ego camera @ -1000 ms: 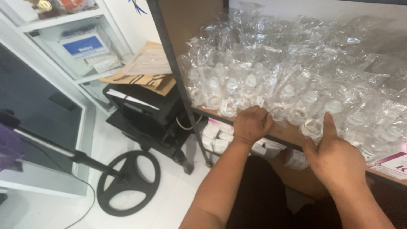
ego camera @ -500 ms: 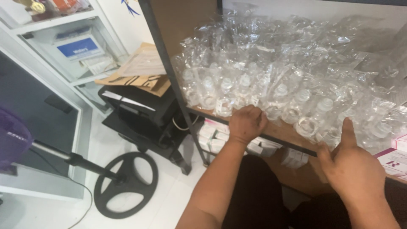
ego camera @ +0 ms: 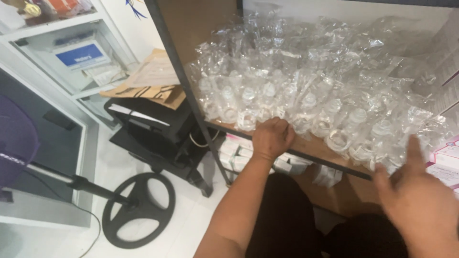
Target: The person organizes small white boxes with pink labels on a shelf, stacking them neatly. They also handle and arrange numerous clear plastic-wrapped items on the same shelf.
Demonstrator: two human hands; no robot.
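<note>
A wooden shelf (ego camera: 319,152) carries a big heap of clear plastic-wrapped bottles (ego camera: 315,100) with white caps. My left hand (ego camera: 271,138) rests as a loose fist on the shelf's front edge, touching the wrapped bottles at the heap's near left. Whether it pinches a wrapper I cannot tell. My right hand (ego camera: 417,198) hovers below and in front of the shelf's right part, fingers spread, holding nothing. It is blurred.
A dark metal upright (ego camera: 184,93) frames the shelf's left side. Small white and pink boxes (ego camera: 239,152) sit on the shelf below. To the left stand a black printer (ego camera: 143,126) under cardboard, a round black stand base (ego camera: 138,210) and white cabinets (ego camera: 71,62).
My right hand has drawn back from the bottles toward me and opened. My left hand stays at the shelf edge. The view has shifted slightly to the left.
</note>
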